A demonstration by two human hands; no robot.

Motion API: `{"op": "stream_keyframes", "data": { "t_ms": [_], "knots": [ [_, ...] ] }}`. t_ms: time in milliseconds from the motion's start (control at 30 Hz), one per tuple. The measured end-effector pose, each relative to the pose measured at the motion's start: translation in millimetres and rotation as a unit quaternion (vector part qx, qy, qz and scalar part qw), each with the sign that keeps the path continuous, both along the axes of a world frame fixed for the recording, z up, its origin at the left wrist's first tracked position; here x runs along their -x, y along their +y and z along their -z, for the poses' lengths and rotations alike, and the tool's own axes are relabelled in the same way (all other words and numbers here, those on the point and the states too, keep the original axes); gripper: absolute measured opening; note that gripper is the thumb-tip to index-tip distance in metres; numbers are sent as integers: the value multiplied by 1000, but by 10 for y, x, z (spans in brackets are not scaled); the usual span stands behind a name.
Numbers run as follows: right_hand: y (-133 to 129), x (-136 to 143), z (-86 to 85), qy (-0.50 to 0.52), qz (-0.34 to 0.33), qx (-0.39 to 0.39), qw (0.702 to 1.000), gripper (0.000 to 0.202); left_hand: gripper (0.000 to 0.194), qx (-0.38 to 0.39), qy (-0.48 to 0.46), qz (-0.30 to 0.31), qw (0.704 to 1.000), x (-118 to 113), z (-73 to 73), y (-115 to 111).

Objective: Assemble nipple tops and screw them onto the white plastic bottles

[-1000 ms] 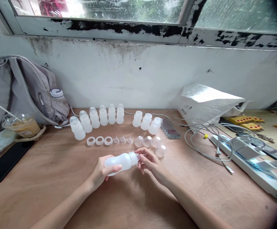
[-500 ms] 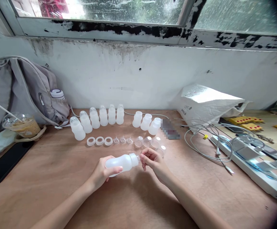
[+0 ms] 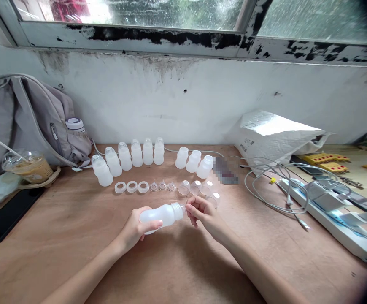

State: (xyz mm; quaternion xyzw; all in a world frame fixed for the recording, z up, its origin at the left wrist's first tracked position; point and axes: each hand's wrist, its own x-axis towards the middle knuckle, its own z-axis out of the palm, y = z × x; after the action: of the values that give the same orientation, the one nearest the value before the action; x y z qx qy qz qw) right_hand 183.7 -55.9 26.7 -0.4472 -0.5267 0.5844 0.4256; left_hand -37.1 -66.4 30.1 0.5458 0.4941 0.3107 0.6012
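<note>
A frosted white baby bottle (image 3: 161, 216) lies tilted in my left hand (image 3: 136, 226), which is wrapped round its lower body with the thumb on top. The bottle's neck points right. At its mouth, my right hand (image 3: 204, 213) pinches a clear bottle nipple (image 3: 183, 208) between thumb and fingertips; the fingers partly hide it. Beyond my hands is a row of white collar rings (image 3: 132, 186), clear nipples (image 3: 162, 185) and several clear domed caps (image 3: 195, 187). Capped bottles (image 3: 125, 156) stand behind on the left, and three open bottles (image 3: 193, 161) on the right.
On the left are a grey backpack (image 3: 34, 118), an iced drink cup (image 3: 28, 166) and a black phone (image 3: 9, 217). To the right lie tangled white cables (image 3: 265, 198), a power strip (image 3: 338, 228) and a white plastic bag (image 3: 272, 135). A wall rises behind the table.
Both hands stay almost where they were, with the bottle in the left. My right fingers have shifted slightly at the nipple by the bottle's mouth.
</note>
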Motion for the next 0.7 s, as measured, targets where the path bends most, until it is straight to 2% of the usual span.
{"op": "stream_keyframes", "data": {
  "t_ms": [233,500,600,700],
  "knots": [
    [18,-43,-21,-2,-17,-38,999,27,31,31,-19,1,999,-15,-63,10],
    [26,-50,-37,-8,-2,-72,997,23,33,26,-20,-4,999,-27,-69,4],
    [17,-47,-47,4,6,-60,998,24,37,17,-18,0,1000,-26,-32,6],
    [15,-42,-43,12,21,-14,1000,27,43,9,-19,4,1000,-19,27,15]
  ]
}}
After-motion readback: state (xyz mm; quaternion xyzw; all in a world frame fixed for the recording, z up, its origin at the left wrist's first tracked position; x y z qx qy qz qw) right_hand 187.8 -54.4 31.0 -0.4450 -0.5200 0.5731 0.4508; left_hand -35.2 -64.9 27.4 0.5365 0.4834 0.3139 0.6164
